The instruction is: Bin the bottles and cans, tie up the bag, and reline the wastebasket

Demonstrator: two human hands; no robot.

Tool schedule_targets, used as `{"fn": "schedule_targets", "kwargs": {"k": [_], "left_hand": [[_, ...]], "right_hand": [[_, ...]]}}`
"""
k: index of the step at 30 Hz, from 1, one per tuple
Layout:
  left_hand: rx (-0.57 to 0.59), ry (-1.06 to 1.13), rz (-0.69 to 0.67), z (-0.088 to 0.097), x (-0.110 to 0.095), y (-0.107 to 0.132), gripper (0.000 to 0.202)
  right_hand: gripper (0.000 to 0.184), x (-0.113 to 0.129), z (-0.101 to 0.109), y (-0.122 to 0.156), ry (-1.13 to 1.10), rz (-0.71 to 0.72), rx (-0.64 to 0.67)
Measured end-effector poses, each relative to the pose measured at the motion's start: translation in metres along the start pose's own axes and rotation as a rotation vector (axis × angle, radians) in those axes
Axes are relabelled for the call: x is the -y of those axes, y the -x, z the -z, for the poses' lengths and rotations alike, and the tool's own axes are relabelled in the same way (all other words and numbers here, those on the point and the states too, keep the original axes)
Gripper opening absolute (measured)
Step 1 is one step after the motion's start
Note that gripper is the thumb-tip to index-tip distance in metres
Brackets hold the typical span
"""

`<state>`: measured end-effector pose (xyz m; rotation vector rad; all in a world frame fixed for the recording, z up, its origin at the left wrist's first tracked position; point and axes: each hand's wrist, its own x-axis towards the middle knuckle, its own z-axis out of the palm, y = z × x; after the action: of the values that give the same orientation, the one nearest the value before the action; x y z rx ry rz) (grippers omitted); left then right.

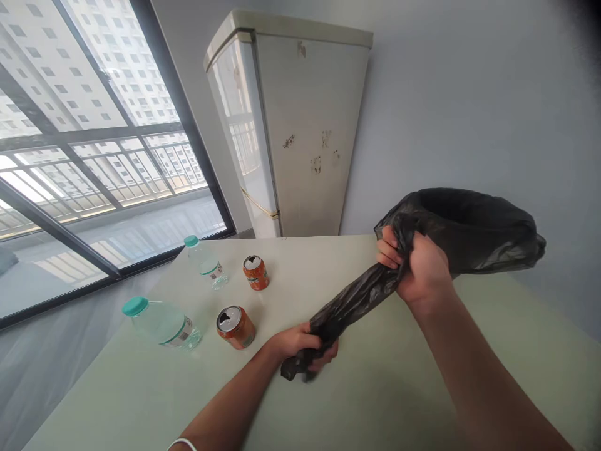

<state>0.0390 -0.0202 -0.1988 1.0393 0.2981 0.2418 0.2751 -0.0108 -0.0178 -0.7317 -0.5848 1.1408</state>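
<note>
A black plastic bag (359, 294) stretches between my two hands above the table. My right hand (425, 266) is closed round its gathered middle, and beyond that fist the bag balloons out to the right with a wide opening. Lower down, my left hand (300, 344) grips the twisted, narrow end, with a short tail of plastic poking out below the fingers. Nearest to my left hand stands an opened orange drink can (241, 335), a little apart from it.
A second orange can (256, 275) stands farther back on the pale table (300, 419). Two clear bottles with green caps, a nearer bottle (159, 322) and a farther bottle (206, 263), are at the left. Behind are a worn fridge (310, 94) and a glass window (94, 125).
</note>
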Motion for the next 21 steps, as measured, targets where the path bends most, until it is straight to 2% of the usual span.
{"fn": "schedule_targets", "kwargs": {"k": [2, 4, 9, 12, 15, 17, 18, 19, 21], "left_hand": [[-0.032, 0.002, 0.019, 0.001, -0.002, 0.003, 0.025], [-0.037, 0.019, 0.016, 0.002, -0.004, 0.006, 0.032], [0.034, 0.110, -0.002, 0.002, -0.001, 0.011, 0.059], [0.063, 0.138, -0.014, 0.005, 0.005, 0.010, 0.061], [0.023, 0.206, -0.057, 0.011, 0.006, 0.006, 0.062], [-0.038, 0.285, -0.109, 0.017, 0.003, 0.001, 0.062], [-0.064, 0.330, -0.121, 0.020, 0.001, -0.002, 0.062], [-0.084, 0.379, -0.118, 0.023, -0.001, -0.005, 0.062], [-0.121, 0.492, -0.073, 0.028, -0.001, -0.010, 0.064]], "right_hand": [[0.020, 0.000, -0.001, 0.001, 0.083, 0.076, -0.101], [0.016, -0.001, -0.002, 0.002, 0.135, 0.089, -0.137], [0.024, -0.006, -0.001, -0.002, 0.084, 0.043, -0.035], [0.012, -0.018, -0.001, -0.009, 0.007, 0.076, -0.051], [0.020, -0.034, 0.000, -0.015, 0.042, 0.075, -0.057], [0.022, -0.044, 0.002, -0.017, 0.237, 0.103, -0.063], [0.020, -0.050, 0.003, -0.016, 0.386, 0.173, -0.060], [0.017, -0.057, 0.004, -0.013, 0.554, 0.280, -0.030], [0.020, -0.078, 0.008, -0.001, 0.884, 0.552, 0.143]]}}
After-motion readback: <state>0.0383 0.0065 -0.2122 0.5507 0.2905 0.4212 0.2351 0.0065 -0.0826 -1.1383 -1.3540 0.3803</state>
